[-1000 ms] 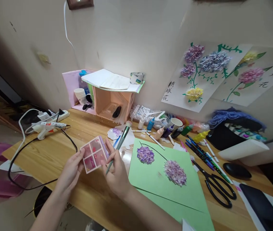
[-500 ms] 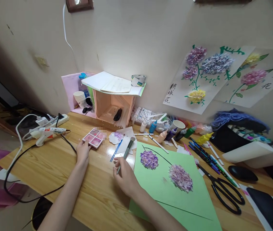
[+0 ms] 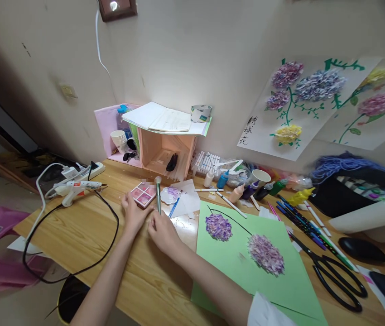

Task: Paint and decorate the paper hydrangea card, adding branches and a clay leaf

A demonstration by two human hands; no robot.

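My left hand (image 3: 134,213) rests on the wooden table with its fingers around the near side of a square palette (image 3: 143,194) of pink powders. Close beside it on the right, my right hand (image 3: 161,230) is closed on the handle of a brush (image 3: 158,194), bristles pointing up and away. A small white flower-shaped dish (image 3: 170,195) with purple paint lies right of the brush. Further right, a green sheet (image 3: 226,267) carries a purple flower (image 3: 218,227) and a pinkish flower (image 3: 266,254), with a thin dark stem line and a faint pink smudge.
A glue gun (image 3: 77,189) and its looping cable lie at the left. An orange box (image 3: 165,149) stands at the back. Paint bottles (image 3: 236,193), markers (image 3: 301,226) and large black scissors (image 3: 338,276) surround the green sheet. Flower pictures (image 3: 291,108) hang on the wall.
My right hand has moved left, off the green sheet's edge to beside my left hand, and the brush now stands more upright near the palette. The view has shifted slightly.
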